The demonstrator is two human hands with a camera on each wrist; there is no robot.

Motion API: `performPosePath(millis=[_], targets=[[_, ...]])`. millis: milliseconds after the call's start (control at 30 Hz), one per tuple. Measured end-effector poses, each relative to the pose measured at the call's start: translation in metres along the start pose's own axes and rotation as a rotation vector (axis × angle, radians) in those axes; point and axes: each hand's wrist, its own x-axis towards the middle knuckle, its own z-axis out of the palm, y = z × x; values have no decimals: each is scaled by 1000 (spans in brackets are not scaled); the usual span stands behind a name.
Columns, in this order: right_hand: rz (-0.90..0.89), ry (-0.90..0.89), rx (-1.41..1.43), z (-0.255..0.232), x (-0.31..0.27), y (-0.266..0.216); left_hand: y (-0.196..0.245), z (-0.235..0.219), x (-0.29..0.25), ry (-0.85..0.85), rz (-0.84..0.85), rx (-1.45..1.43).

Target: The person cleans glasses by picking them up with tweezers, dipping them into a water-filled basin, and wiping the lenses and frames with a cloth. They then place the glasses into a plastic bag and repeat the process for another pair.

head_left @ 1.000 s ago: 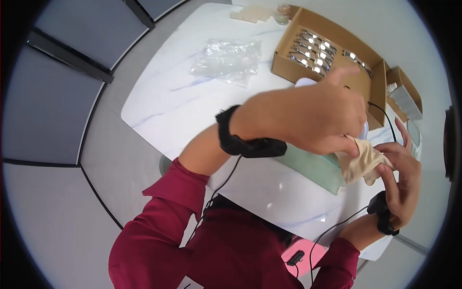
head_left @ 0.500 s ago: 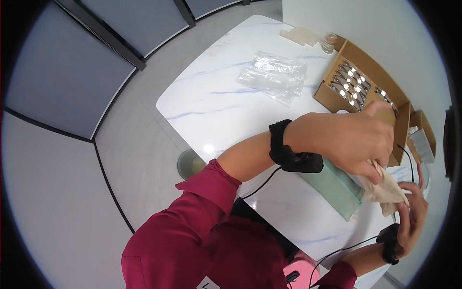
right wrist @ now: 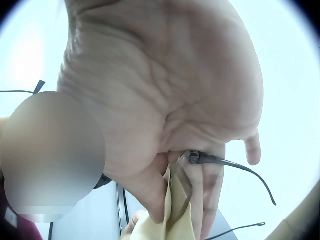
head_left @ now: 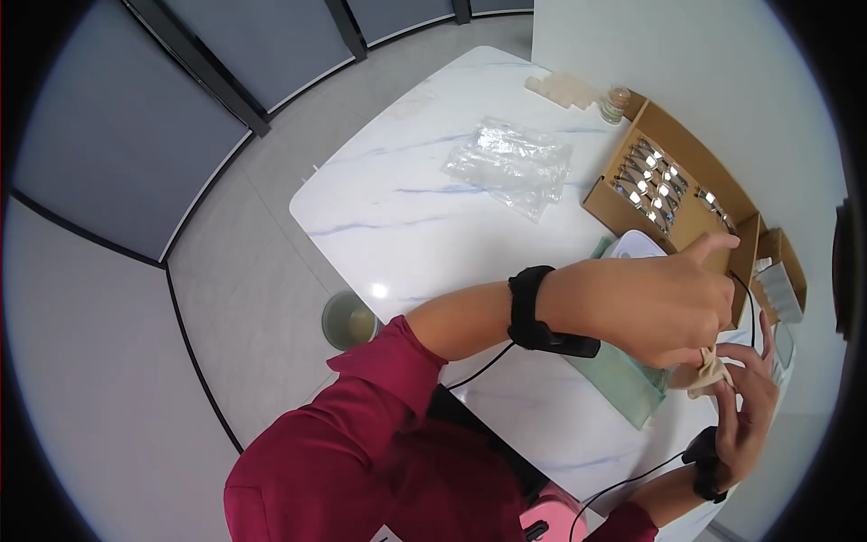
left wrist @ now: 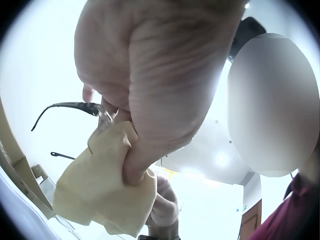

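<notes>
Both hands are close together over the table's right side, at a pair of eyeglasses wrapped in a beige cloth. My left hand (head_left: 641,307) pinches the cloth (left wrist: 105,185), its thumb pressed flat on it. A dark temple of the eyeglasses (left wrist: 80,106) sticks out past the fingers. From the other side my right hand (head_left: 750,397) holds the eyeglasses with the cloth folded over a lens (right wrist: 182,195) between thumb and fingers. The other temple (right wrist: 225,162) points outward in the right wrist view. Most of the frame is hidden by cloth and fingers.
A cardboard box (head_left: 614,210) holds several eyeglasses (head_left: 652,185) in rows. Beside it stands a smaller box (head_left: 784,248). Clear plastic bags (head_left: 512,163), a small jar (head_left: 614,106) and a green pouch (head_left: 623,388) lie about the table. A bin (head_left: 350,321) stands on the floor.
The head view has swung, so the table and box sit lower and farther right. Both hands keep hold of the cloth and eyeglasses, and less of the cloth shows between them.
</notes>
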Motion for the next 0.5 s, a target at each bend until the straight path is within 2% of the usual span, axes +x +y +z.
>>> performPosePath(millis=[67, 233, 300, 367, 467, 500], targets=[[25, 52, -50, 9, 3, -3, 2, -2, -1, -66, -25, 207], [24, 117, -61, 11, 11, -8, -1, -18, 0, -88, -38, 153], [3, -14, -102, -4, 10, -3, -2, -20, 0, -77, -51, 109], [-17, -11, -158, -9, 5, 1, -1, -25, -1, -78, -85, 48], [-22, 15, -164, -16, -4, 9, 2, -32, 0, -168, -173, 61], [-9, 27, -110, -19, -3, 8, 3, -32, 2, -156, -133, 36]])
